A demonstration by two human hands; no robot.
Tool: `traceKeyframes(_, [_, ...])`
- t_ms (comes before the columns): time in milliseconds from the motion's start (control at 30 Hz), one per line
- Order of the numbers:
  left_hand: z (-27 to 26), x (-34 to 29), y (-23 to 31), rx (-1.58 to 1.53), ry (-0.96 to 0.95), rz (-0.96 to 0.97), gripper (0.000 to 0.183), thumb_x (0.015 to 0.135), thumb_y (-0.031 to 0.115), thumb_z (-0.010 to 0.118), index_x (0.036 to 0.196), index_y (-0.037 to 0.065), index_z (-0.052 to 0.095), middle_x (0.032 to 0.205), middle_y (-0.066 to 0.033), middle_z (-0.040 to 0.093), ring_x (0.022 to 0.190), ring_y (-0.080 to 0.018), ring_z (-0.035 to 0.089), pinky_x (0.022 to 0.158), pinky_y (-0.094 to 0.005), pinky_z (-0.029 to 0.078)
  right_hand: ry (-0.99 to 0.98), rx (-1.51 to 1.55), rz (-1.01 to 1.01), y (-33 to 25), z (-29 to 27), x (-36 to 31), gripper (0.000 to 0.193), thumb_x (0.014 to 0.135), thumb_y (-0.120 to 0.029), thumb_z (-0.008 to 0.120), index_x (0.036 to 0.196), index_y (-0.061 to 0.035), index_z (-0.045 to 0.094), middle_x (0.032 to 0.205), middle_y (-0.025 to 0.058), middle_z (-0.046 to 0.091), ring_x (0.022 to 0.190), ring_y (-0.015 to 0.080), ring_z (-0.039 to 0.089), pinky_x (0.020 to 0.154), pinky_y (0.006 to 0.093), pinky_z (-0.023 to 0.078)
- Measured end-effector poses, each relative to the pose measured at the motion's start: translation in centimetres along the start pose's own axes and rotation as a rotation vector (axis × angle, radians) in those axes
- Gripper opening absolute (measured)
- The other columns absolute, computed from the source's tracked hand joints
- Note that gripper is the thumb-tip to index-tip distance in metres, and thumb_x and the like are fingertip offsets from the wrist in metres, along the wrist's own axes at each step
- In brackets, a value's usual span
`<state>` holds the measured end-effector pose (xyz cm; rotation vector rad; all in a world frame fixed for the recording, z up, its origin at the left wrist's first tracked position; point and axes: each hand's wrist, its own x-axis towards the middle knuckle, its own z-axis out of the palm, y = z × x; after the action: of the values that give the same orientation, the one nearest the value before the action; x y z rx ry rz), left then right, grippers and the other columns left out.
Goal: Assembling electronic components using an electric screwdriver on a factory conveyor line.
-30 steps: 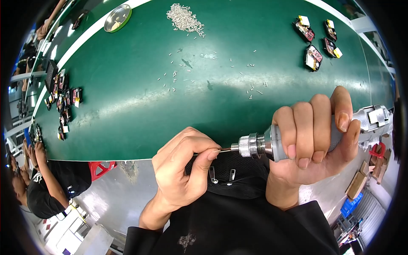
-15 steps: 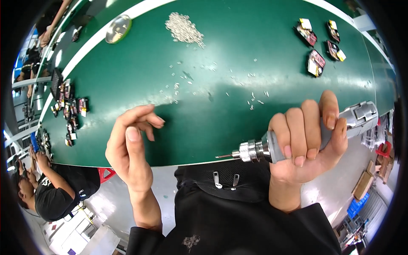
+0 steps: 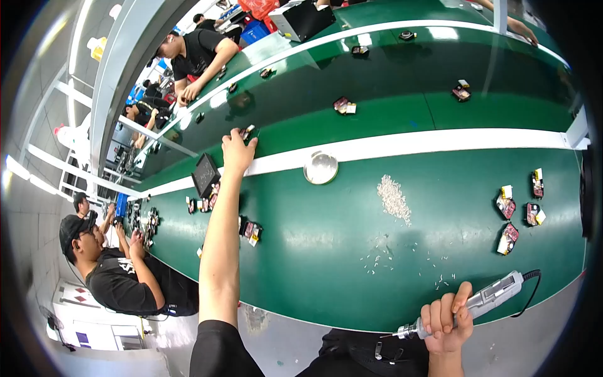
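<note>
My left hand (image 3: pixel 239 152) reaches far out over the white rail to the green belt. Its fingers are closed around a small dark electronic assembly (image 3: pixel 247 132) with a pale tab, partly hidden by the hand. Near the table's front edge my right hand (image 3: pixel 447 319) is wrapped around a grey electric screwdriver (image 3: pixel 496 298), its bit pointing left and a black cord trailing from its back end. Small pale pieces (image 3: pixel 393 200) lie in a pile mid-table, with others scattered nearer me. Several similar red and black assemblies (image 3: pixel 507 239) rest at the right.
A round metal dish (image 3: pixel 321 168) stands against the white rail (image 3: pixel 414 139). More assemblies (image 3: pixel 251 232) and a black tray (image 3: pixel 205 175) are beside my left forearm. Further units sit on the belt (image 3: pixel 389 116) beyond. Co-workers (image 3: pixel 119 270) sit at the left and across.
My left hand has gone from the table's front edge out over the rail to an assembly on the belt. The view has swung up and left. My right hand keeps the screwdriver.
</note>
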<state>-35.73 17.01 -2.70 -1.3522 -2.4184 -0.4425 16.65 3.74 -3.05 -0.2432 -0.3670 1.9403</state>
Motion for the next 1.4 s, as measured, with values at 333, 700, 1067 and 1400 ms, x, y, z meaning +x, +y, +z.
traceKeyframes(333, [-0.1,2.3,-4.6,-0.262,-0.114,0.014,0.036,0.076,0.003,0.068,0.109,-0.001,0.055,0.1,-0.0148,0.062,0.086,-0.0253,0.06,0.077,-0.0349,0.048,0.042,0.005,0.032,0.0,0.7,0.2,0.022,0.092,-0.021,0.055,0.086,-0.0098,0.036,0.051,-0.0001,0.036,0.041,0.0116,0.039,0.049,0.0304,0.042])
traceKeyframes(700, [-14.1,-20.6,15.3,-0.628,-0.438,0.629,0.048,0.067,-0.009,0.067,0.113,-0.001,0.057,0.112,-0.0165,0.058,0.099,-0.03,0.057,0.082,-0.034,0.045,-0.101,0.033,0.065,-0.3,-0.3,0.5,0.009,0.092,-0.014,0.052,0.091,-0.0099,0.044,0.054,-0.0003,0.038,0.045,0.0117,0.04,0.053,0.0296,0.039])
traceKeyframes(1067, [-14.9,-29.5,20.2,-0.824,-0.485,0.62,0.041,0.066,-0.013,0.061,0.106,-0.002,0.058,0.109,-0.0135,0.058,0.095,-0.0324,0.056,0.082,-0.0389,0.047,-0.079,0.046,0.176,1.2,0.8,-3.8,0.006,0.089,-0.01,0.051,0.089,-0.0083,0.045,0.055,0.0018,0.042,0.044,0.0121,0.042,0.052,0.0296,0.039])
traceKeyframes(1400, [-14.8,-31.3,21.8,-0.647,-0.259,0.821,0.034,0.062,-0.01,0.067,0.095,-0.008,0.059,0.097,-0.0168,0.061,0.081,-0.0305,0.061,0.063,-0.0357,0.053,0.233,-0.142,0.119,3.8,2.3,-6.0,0.006,0.091,-0.004,0.05,0.092,-0.005,0.044,0.062,0.0035,0.043,0.053,0.0135,0.045,0.052,0.0303,0.04])
